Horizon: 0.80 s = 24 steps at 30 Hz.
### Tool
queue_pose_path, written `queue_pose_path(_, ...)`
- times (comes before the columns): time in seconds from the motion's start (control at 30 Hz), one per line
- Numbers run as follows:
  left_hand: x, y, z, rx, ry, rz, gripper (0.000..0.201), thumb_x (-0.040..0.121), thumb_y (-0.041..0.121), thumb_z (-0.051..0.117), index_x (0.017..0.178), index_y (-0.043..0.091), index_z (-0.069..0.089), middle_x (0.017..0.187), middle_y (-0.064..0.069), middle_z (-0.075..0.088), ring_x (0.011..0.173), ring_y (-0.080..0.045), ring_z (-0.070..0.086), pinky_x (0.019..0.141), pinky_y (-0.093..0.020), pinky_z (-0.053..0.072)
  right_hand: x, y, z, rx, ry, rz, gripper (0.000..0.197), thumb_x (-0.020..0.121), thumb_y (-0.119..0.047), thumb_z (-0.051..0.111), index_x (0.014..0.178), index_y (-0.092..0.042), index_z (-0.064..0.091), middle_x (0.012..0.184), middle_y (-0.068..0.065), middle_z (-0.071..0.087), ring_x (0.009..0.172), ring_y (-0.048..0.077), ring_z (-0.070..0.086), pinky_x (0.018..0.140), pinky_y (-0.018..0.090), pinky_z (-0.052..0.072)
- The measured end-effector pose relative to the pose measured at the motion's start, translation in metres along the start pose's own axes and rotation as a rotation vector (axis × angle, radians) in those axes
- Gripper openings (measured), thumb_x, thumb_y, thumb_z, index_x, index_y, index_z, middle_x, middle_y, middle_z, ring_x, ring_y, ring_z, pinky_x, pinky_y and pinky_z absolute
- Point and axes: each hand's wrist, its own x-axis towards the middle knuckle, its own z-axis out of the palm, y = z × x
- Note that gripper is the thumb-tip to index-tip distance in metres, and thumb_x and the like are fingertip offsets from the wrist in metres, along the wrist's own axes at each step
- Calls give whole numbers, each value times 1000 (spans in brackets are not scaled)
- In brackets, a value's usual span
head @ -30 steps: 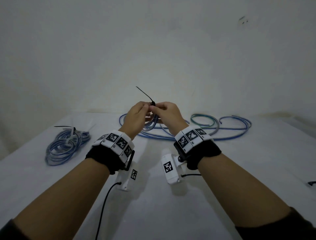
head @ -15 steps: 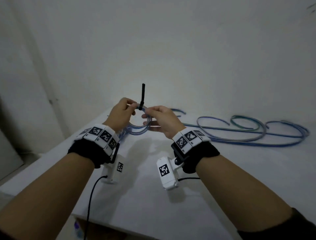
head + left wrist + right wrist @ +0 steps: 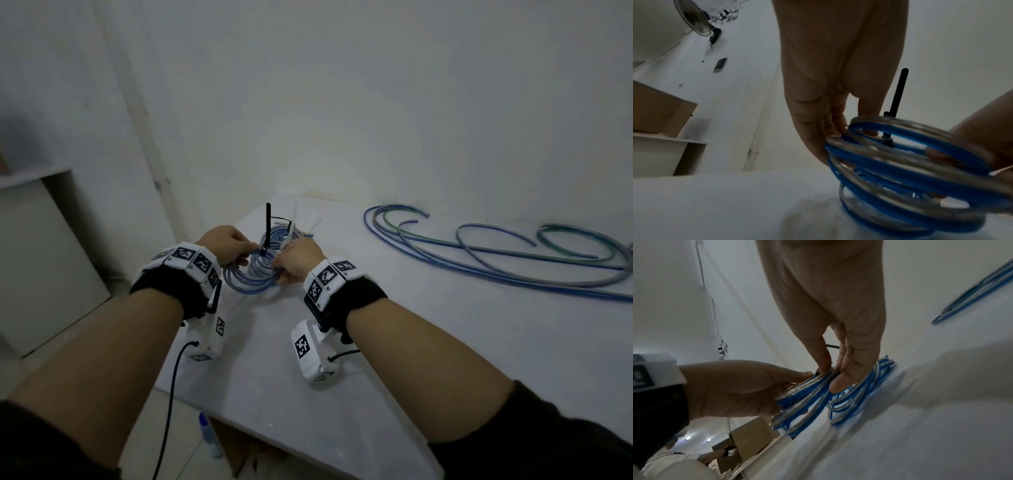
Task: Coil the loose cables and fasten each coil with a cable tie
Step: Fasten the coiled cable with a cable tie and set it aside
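A blue and grey cable coil (image 3: 251, 279) is held low over the table's far left corner. A black cable tie (image 3: 268, 224) is round it, with its tail standing straight up. My left hand (image 3: 236, 245) grips the coil's left side by the tie's head. On the coil's right side, my right hand (image 3: 294, 260) pinches it between thumb and fingers (image 3: 823, 360). In the left wrist view the coil (image 3: 900, 162) and the tie (image 3: 898, 91) fill the lower right. A second coil (image 3: 859, 394) with a white tie (image 3: 291, 229) lies on the table just behind.
Several loose blue, grey and green cables (image 3: 496, 253) lie in long curves across the white table (image 3: 445, 342), to the right. The table's left edge is close to my left wrist. Cardboard boxes (image 3: 659, 110) and the floor lie beyond it.
Both hands have carried the tied coil left and down to the table's left corner, beside the earlier coil. The tie's tail now stands upright.
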Motion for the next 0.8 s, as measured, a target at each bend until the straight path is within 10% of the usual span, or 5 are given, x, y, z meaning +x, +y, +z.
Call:
queue_pose_path(0.1,6,-1,6,53,-1,-16,29,88,27,62,76,2,69,74,-16,67,67,-25,59,68,-33,52,5,5,-1,1,35,21,21,82,-12,70,94,5,65,53,7,63,43,18,62,57,30,59)
queue_pose_path(0.27,14,11,-5,7,161,-13,21,90,17,56,98,-1,65,100,-17,67,95,-31,63,86,-40,52,7,9,-23,-35,24,9,22,78,-15,74,81,6,66,75,18,68,71,30,67,77,47,57)
queue_pose_path(0.47,16,78,-22,-134,546,268,17,86,19,55,99,15,64,104,-9,68,100,-25,63,95,-42,48,-2,15,-107,-286,122,-4,28,89,-20,61,99,5,62,87,11,67,75,24,64,77,40,57)
queue_pose_path(0.8,17,202,86,-39,165,555,5,84,14,57,85,15,61,95,-11,69,92,-25,64,84,-36,52,-37,91,-255,-985,247,114,27,82,-18,67,106,-5,69,113,12,66,103,26,61,85,29,47)
